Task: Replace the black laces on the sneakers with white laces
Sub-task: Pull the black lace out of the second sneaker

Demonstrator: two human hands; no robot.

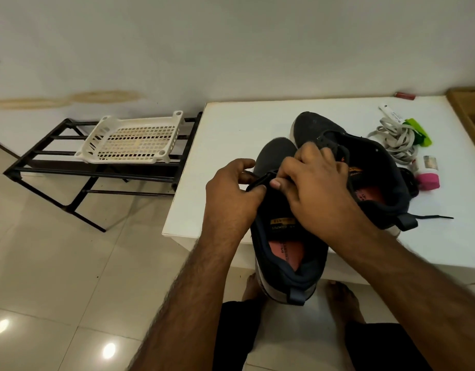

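The near sneaker (pixel 281 236) hangs over the surface (pixel 231 135) edge at 6 o'clock. The left hand (pixel 231 194) pinches its black eyelet flap; the right hand (pixel 314 188) pinches beside it. White laces (pixel 394 141) wait at 2 o'clock. Best pull gently, one hole each time.

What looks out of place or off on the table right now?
The near sneaker overhangs the white table's front edge, its heel off the surface, steadied only by the left hand and right hand working its lacing. A loose black lace trails from behind the far sneaker. Nothing looks spilled or damaged.
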